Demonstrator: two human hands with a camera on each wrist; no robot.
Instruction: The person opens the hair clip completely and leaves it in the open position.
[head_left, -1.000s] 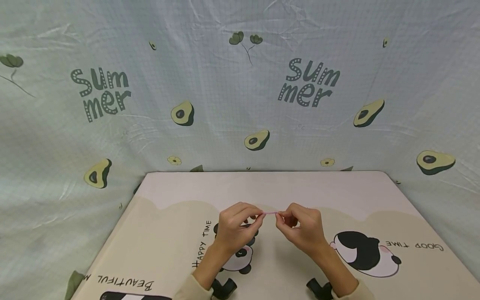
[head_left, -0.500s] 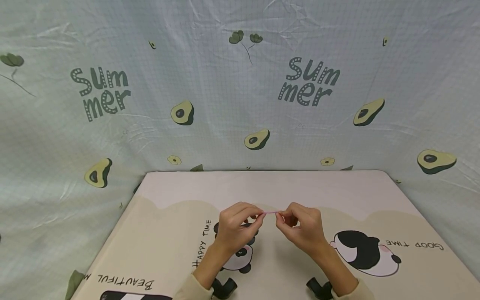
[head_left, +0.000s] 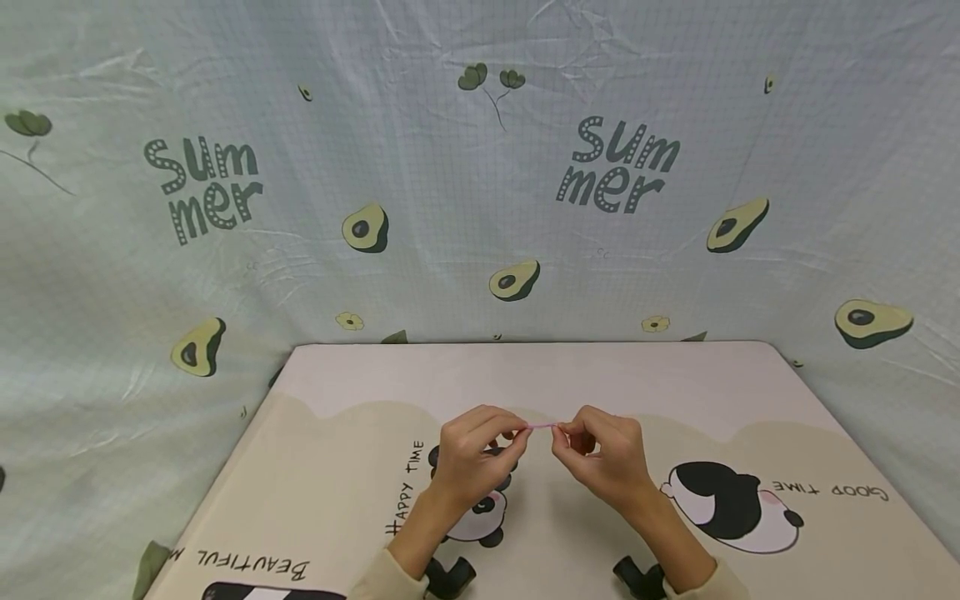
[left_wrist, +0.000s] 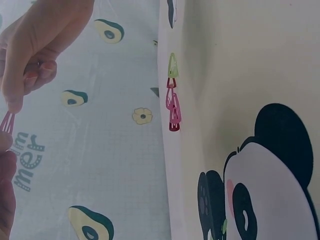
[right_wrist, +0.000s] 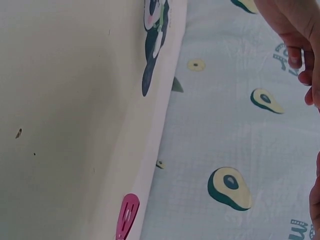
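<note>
A slim pink snap hair clip (head_left: 542, 426) is stretched level between my two hands, above the table. My left hand (head_left: 480, 446) pinches its left end between thumb and fingertips. The other end is pinched by my right hand (head_left: 607, 454). In the left wrist view the pink hair clip (left_wrist: 7, 122) shows narrow parallel bars, partly covered by fingertips. Below the hands, several snap hair clips lie on the table: a green clip (left_wrist: 173, 66), pink clips (left_wrist: 173, 106) and a dark red clip (left_wrist: 174, 127). A pink clip (right_wrist: 128, 216) also shows in the right wrist view.
The table (head_left: 337, 467) wears a beige and pink cover printed with a panda and a dog. A pale curtain (head_left: 435, 167) with avocado prints hangs behind it. Black camera mounts (head_left: 450, 577) sit at both wrists.
</note>
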